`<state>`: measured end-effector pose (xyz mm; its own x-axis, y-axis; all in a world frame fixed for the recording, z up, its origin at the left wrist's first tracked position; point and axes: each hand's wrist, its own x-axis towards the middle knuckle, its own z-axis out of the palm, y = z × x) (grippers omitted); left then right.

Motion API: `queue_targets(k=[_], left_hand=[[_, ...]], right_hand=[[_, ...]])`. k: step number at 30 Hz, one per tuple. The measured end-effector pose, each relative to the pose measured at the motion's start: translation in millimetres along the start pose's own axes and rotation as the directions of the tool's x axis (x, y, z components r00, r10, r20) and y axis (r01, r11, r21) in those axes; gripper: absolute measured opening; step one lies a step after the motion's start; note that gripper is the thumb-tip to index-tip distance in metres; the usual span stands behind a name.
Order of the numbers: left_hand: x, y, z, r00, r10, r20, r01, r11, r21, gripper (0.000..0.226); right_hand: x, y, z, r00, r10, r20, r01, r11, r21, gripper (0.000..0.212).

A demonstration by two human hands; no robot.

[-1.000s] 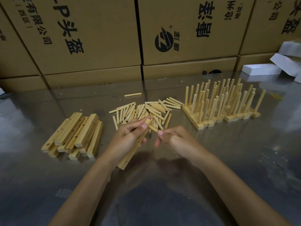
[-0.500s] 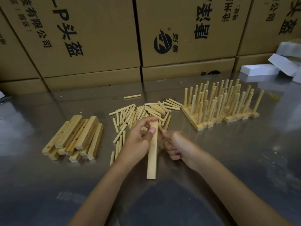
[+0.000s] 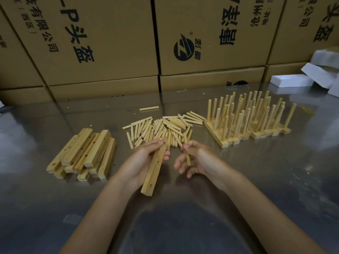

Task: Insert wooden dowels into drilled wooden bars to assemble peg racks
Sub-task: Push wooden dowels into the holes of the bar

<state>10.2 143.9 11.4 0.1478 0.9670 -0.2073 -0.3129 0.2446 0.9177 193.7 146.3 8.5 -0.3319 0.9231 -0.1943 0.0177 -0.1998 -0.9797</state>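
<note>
Setting: a shiny metal bench [image 3: 256, 189] with stacked cardboard boxes [image 3: 110, 43] along its far edge and white foam blocks [image 3: 291, 80] at the far right corner.
Bar in hand: a drilled wooden bar [image 3: 155, 167] is held just above the middle of the bench, tilted, its near end lower and toward the near edge, holes facing up.
Change: half a second ago the bar stood nearly straight toward the camera with its plain side showing; now it is slanted and turned so the holes show, and the right hand has drawn slightly apart from it.
Left hand: the left hand [image 3: 145, 158] grips the bar's far half, thumb on top, fingers curled beneath.
Right hand: the right hand [image 3: 196, 158] pinches a dowel [image 3: 187, 156] between thumb and forefinger, other fingers loosely spread, just right of the bar without touching it.
Loose dowels: a heap [image 3: 165, 129] lies just beyond the hands; one stray dowel [image 3: 149, 108] lies farther back.
Spare bars: a pile [image 3: 84, 153] toward the left edge.
Finished racks: rows of upright pegs [image 3: 247, 118] toward the right.
</note>
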Motion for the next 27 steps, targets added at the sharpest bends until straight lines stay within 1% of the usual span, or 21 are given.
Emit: queue_targets(k=[1,2,4,5,7,8,10,12,13,15,17,23,27], left_hand=[[0,0,1,1.0,-0.007,0.001,0.007,1.0,-0.013,0.025],[-1,0,3,1.0,-0.012,0.005,0.012,1.0,-0.028,0.025],[-3,0,4,0.999,-0.024,0.025,0.026,0.998,-0.064,0.025],[-3,1,4,0.999,-0.035,0.039,0.038,0.996,-0.083,0.025],[-5,2,3,0.996,-0.057,0.061,0.063,0.994,-0.093,0.026],[-5,2,3,0.996,-0.066,0.066,0.071,0.995,-0.075,0.026],[-5,3,2,0.994,-0.073,0.077,0.074,0.997,-0.011,0.025],[-3,4,2,0.992,-0.069,0.104,0.066,0.997,0.039,0.028],[-3,5,2,0.99,-0.063,0.123,0.058,0.997,0.044,0.03],[-2,6,1,0.985,-0.047,0.163,0.04,0.998,0.046,0.037],[-1,6,0,0.982,-0.033,0.187,0.025,0.999,0.045,0.04],[-2,6,0,0.983,-0.017,0.182,0.008,0.999,0.053,0.044],[-5,9,1,0.98,0.009,0.198,-0.021,0.998,0.06,0.044]], right_hand=[[0,0,0,0.998,-0.048,-0.045,0.048,0.999,-0.001,0.018],[-1,-1,-1,0.988,-0.112,-0.107,0.108,0.993,-0.046,0.016],[-3,-4,-3,0.941,-0.252,-0.224,0.22,0.963,-0.159,0.012],[-5,-7,-4,0.914,-0.309,-0.264,0.269,0.947,-0.175,0.009],[-9,-14,-8,0.873,-0.38,-0.305,0.359,0.925,-0.123,0.009],[-11,-17,-10,0.868,-0.394,-0.304,0.387,0.918,-0.084,0.012],[-13,-22,-12,0.883,-0.395,-0.253,0.392,0.918,-0.063,0.016],[-13,-21,-9,0.898,-0.394,-0.195,0.371,0.917,-0.143,0.016],[-12,-19,-7,0.9,-0.399,-0.174,0.362,0.908,-0.209,0.015],[-9,-14,-4,0.904,-0.409,-0.122,0.352,0.877,-0.326,0.021],[-7,-10,-1,0.903,-0.422,-0.087,0.359,0.847,-0.391,0.022],[-4,-4,-1,0.902,-0.426,-0.068,0.361,0.833,-0.42,0.022],[-3,-3,-1,0.897,-0.442,-0.024,0.39,0.814,-0.43,0.019]])
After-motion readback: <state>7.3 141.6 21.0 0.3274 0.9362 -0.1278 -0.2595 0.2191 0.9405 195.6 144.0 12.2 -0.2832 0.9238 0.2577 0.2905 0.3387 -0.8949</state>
